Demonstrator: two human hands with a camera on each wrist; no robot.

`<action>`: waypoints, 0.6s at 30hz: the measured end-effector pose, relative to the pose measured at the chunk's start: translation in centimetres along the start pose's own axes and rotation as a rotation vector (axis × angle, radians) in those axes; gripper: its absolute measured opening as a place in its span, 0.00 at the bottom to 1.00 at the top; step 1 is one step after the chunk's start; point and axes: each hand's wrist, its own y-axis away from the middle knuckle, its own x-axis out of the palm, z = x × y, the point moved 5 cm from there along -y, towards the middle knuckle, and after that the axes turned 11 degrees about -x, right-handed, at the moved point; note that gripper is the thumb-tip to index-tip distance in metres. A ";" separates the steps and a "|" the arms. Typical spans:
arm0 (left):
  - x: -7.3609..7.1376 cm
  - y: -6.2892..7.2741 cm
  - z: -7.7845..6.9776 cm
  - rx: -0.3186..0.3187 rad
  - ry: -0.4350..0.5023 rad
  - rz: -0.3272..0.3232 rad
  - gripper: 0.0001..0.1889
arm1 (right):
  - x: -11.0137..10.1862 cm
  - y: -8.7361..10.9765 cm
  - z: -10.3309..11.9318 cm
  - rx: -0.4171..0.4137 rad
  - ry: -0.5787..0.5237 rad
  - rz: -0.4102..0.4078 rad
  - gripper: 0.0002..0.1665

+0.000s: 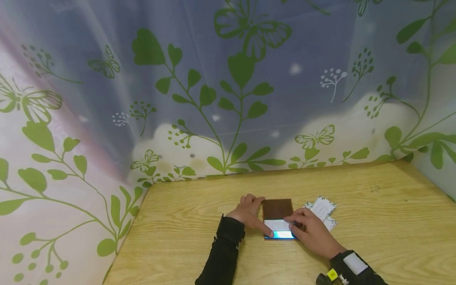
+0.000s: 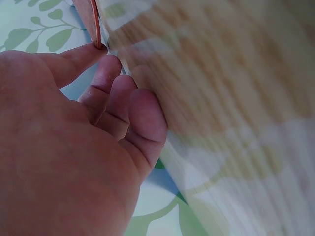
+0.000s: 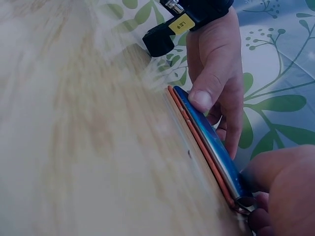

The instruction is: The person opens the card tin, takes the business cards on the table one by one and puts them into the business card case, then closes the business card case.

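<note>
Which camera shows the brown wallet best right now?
The head view: it shows the brown wallet from above, open between the left hand and right hand. The right wrist view shows it nearly edge-on; the left wrist view catches only a strip near the top.

My left forearm (image 1: 221, 257) slants from near side toward far right. Left hand (image 1: 248, 213): palm facing inward, thumb (image 1: 264, 228) stretched toward near right, forefinger (image 2: 81, 58) reaching out nearly straight toward far right, other three fingers (image 2: 147, 110) bent, bunched close together. My right forearm (image 1: 368, 273) angles in from near right, pointing far left. Right hand (image 1: 317, 234): knuckles bent, thumb and forefinger curled toward each other in pinch. Hands near each other, apart.
</note>
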 end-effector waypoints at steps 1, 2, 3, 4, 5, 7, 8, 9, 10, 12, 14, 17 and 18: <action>0.0 0.0 0.0 0.000 0.001 0.000 0.65 | 0.0 0.0 0.0 0.007 0.006 -0.014 0.11; 0.0 0.0 0.0 0.000 0.001 0.000 0.65 | -0.1 0.0 0.0 0.018 0.014 -0.033 0.10; 0.0 0.0 0.0 0.000 0.000 0.000 0.65 | -0.2 0.1 0.0 0.028 0.019 -0.058 0.10; 0.0 0.0 0.0 0.000 -0.002 -0.001 0.65 | -0.3 0.1 0.0 0.040 0.021 -0.084 0.09; 0.0 0.0 0.0 0.000 -0.003 -0.002 0.65 | -0.4 0.1 0.0 0.049 0.022 -0.116 0.09; 0.0 0.0 0.0 -0.001 -0.007 -0.005 0.65 | -0.6 0.2 0.0 0.054 0.023 -0.180 0.11; 0.0 0.0 0.0 -0.001 -0.009 -0.005 0.65 | -0.7 0.2 0.0 0.049 0.025 -0.215 0.12; 0.0 0.0 0.0 -0.001 -0.010 -0.005 0.65 | -0.9 0.2 0.1 0.038 0.029 -0.251 0.13; 0.0 0.0 0.0 0.001 -0.008 -0.004 0.65 | -1.0 0.3 0.2 0.026 0.044 -0.285 0.14; 0.0 0.0 0.0 0.005 0.000 0.002 0.65 | -1.5 0.3 0.5 0.011 0.088 -0.360 0.13; 0.0 0.0 0.1 0.010 0.010 0.010 0.64 | -1.9 0.4 0.5 0.029 0.125 -0.419 0.13; 0.0 0.0 0.1 0.017 0.021 0.019 0.64 | -2.5 0.6 0.3 0.122 0.190 -0.448 0.17; 0.0 0.0 0.1 0.018 0.021 0.019 0.64 | -2.6 0.6 0.1 0.162 0.204 -0.441 0.21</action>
